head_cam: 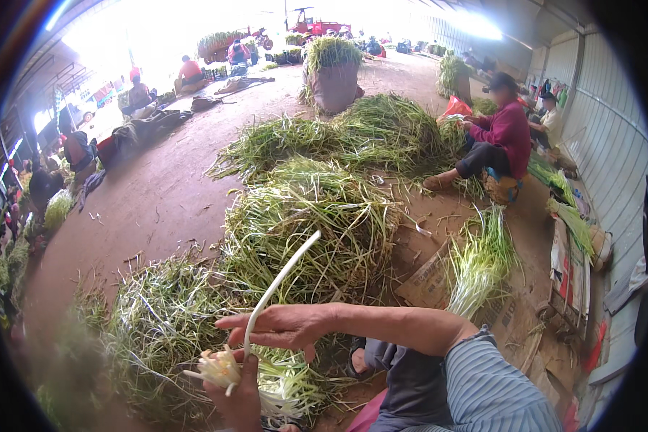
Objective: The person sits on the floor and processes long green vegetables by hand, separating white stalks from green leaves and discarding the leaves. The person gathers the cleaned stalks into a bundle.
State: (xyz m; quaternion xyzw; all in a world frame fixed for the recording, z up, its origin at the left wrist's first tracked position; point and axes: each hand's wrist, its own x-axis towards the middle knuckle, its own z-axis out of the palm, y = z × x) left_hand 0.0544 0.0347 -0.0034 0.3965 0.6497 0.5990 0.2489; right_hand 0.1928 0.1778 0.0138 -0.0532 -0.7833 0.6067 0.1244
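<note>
My left hand (237, 391) is closed around a small bunch of pale stalks (220, 368), their whitish-yellow ends pointing left. A white flexible strip (281, 275) rises from beside my left thumb and curves up to the right. Across it reaches my right hand (286, 326), with fingers stretched out and thumb hanging free. The strip passes in front of those fingers, apparently touching them. Below my right hand lies a heap of loose white-and-green stalks (297, 383). Leafy green trimmings (162, 329) are piled just beyond my left hand.
A larger heap of green leaves (313, 227) rises ahead. To the right, long stalks (480, 264) lie on flattened cardboard (426, 281). A seated person (502, 135) handles stalks farther back. A full sack (332, 81) stands beyond, and a corrugated wall (610, 135) runs along the right.
</note>
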